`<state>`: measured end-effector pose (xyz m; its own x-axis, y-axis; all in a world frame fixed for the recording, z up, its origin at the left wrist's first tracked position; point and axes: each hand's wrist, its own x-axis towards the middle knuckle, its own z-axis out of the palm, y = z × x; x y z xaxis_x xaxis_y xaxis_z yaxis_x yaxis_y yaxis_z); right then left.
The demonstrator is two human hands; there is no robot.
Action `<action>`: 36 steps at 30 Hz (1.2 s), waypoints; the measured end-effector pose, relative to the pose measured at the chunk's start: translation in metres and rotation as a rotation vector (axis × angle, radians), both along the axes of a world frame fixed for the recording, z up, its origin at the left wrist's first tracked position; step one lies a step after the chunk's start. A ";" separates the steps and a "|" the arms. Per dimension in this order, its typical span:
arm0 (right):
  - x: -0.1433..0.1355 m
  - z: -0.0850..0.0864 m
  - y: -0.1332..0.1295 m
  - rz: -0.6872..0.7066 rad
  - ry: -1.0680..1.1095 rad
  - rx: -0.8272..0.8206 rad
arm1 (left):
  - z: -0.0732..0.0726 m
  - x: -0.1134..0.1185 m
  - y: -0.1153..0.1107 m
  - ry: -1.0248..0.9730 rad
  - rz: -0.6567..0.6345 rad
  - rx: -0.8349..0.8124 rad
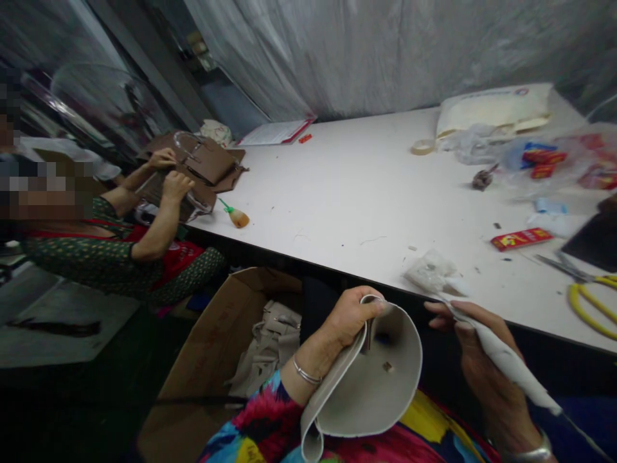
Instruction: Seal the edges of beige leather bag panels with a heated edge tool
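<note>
My left hand [351, 315] pinches the upper edge of a pale grey, curled piece of material [371, 392], which bends round into an open loop above my lap. A small metallic fitting [388, 367] shows on its inner face. To the right, my right hand [486, 360] is closed round a white-wrapped tool [511, 363] with a thin tip pointing at the table edge and a cord trailing from its lower end. The tool and the grey piece are apart. Just beyond the tip lies a clear plastic bag of small parts [431, 270].
A cardboard box [193, 360] of grey pieces stands left of my lap. On the white table [328, 199] are yellow-handled scissors [585, 289], a red packet [521, 239], tape [423, 147] and a small bottle [237, 217]. A person at left handles brown bags [205, 157].
</note>
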<state>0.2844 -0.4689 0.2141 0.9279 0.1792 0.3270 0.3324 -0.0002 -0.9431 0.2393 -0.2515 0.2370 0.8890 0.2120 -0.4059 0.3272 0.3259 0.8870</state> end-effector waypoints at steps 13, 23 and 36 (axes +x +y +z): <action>-0.016 0.028 0.023 -0.076 -0.036 -0.100 | 0.070 -0.043 0.118 -0.402 0.844 0.237; -0.030 -0.003 0.052 0.444 -0.501 -0.386 | -0.009 -0.046 0.107 -0.234 1.087 0.334; -0.028 -0.016 0.083 0.368 -0.609 -0.785 | -0.018 -0.037 0.096 -0.204 1.082 0.383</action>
<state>0.2559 -0.3855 0.1983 0.4918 0.7788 0.3895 0.8528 -0.3405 -0.3960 0.2021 -0.1551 0.2188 0.2102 0.9774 -0.0214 -0.1182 0.0471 0.9919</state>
